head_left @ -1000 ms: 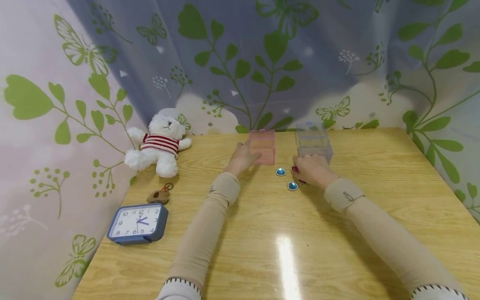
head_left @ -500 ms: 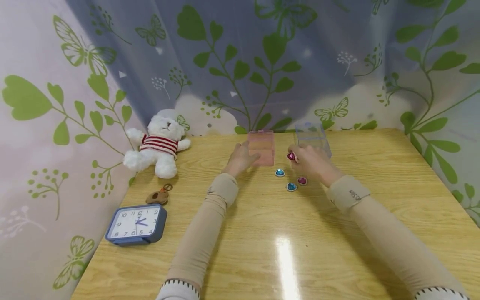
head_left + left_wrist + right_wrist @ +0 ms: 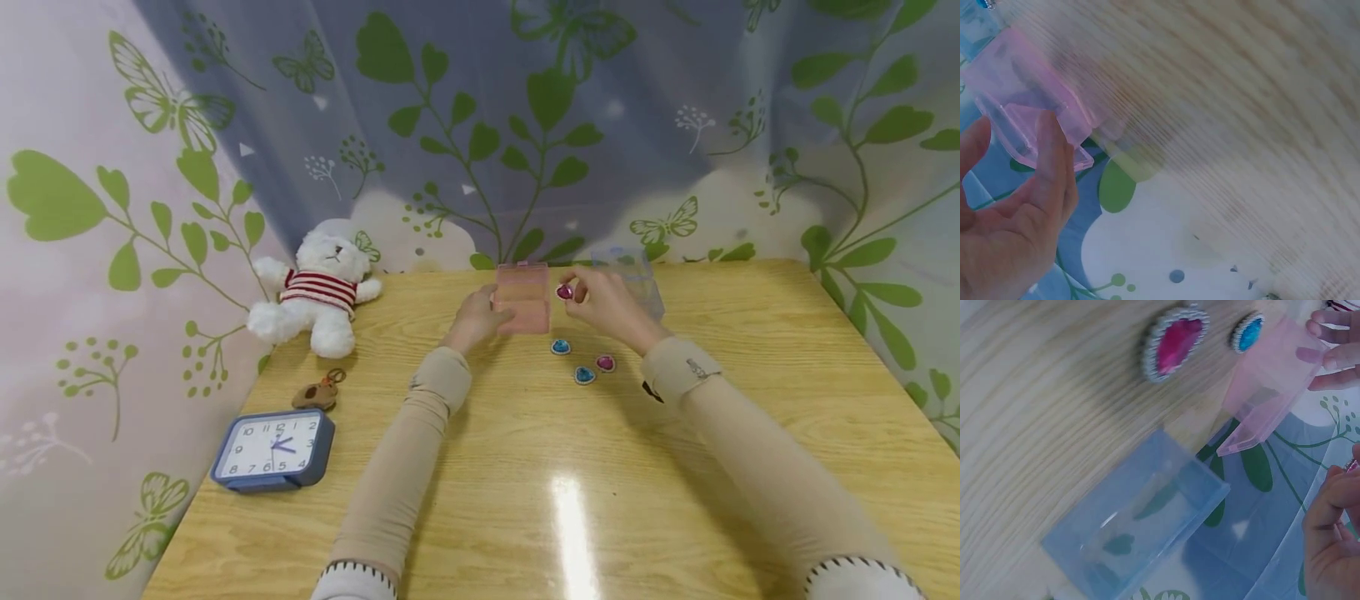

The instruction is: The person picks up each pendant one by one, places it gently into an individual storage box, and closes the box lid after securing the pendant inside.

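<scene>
My right hand pinches a magenta heart-shaped gem with a beaded silvery rim, above the table between two small boxes. My left hand holds the left side of a clear pink box with its lid raised; in the right wrist view a fingertip shows through the pink plastic. Behind my right hand stands a clear bluish box, also with its lid up and partly hidden. On the table lie two blue gems and another magenta gem.
A white teddy bear in a striped sweater sits at the back left. Before it are a brown keyring charm and a blue alarm clock. A patterned curtain hangs behind the wooden table.
My right hand has lifted one magenta gem from beside the others and carried it up and left toward the pink box. My left hand has stayed at that box.
</scene>
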The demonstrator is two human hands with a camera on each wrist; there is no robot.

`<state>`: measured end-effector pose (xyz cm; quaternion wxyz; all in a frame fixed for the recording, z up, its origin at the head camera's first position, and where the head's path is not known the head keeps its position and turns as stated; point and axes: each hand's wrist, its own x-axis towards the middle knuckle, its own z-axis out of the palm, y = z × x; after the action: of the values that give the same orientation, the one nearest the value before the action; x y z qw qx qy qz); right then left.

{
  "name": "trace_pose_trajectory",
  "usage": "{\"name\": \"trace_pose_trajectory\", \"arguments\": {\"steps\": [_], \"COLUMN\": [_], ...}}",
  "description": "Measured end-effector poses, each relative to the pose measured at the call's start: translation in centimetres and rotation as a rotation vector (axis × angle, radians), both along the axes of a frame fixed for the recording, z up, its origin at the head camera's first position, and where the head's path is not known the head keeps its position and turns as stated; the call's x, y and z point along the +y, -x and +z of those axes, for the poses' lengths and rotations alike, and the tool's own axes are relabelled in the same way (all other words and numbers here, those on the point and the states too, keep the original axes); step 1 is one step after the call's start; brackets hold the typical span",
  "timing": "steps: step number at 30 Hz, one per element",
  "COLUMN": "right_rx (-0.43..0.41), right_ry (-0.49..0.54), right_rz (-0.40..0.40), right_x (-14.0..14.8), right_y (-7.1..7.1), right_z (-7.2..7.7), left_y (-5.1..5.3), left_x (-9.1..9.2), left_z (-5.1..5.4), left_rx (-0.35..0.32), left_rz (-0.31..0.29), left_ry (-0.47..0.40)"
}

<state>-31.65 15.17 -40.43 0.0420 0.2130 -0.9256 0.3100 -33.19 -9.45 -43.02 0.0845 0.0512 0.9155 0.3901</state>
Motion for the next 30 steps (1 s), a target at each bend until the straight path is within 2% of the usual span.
{"name": "trace_pose_trajectory", "arguments": {"steps": [10, 24, 30], "right_rx": [-0.107, -0.146, -0.194], "right_ry": [0.092, 0.049, 0.038], "right_rz": [-0.019, -0.047, -0.029], "right_x": [-1.9, -4.0, -4.9], "right_y": [1.9, 3.9, 4.8], "right_z": [-0.2, -0.6, -1.1], "left_y": [0.3, 0.2, 0.3], "left_x": [0.0, -0.5, -1.0], "left_z": [-0.4, -0.9, -1.0], "left_rx": [-0.005, -0.018, -0.015], "left_rz": [0.022, 0.066, 0.039], "left_ry": [-0.032, -0.112, -0.11]}}
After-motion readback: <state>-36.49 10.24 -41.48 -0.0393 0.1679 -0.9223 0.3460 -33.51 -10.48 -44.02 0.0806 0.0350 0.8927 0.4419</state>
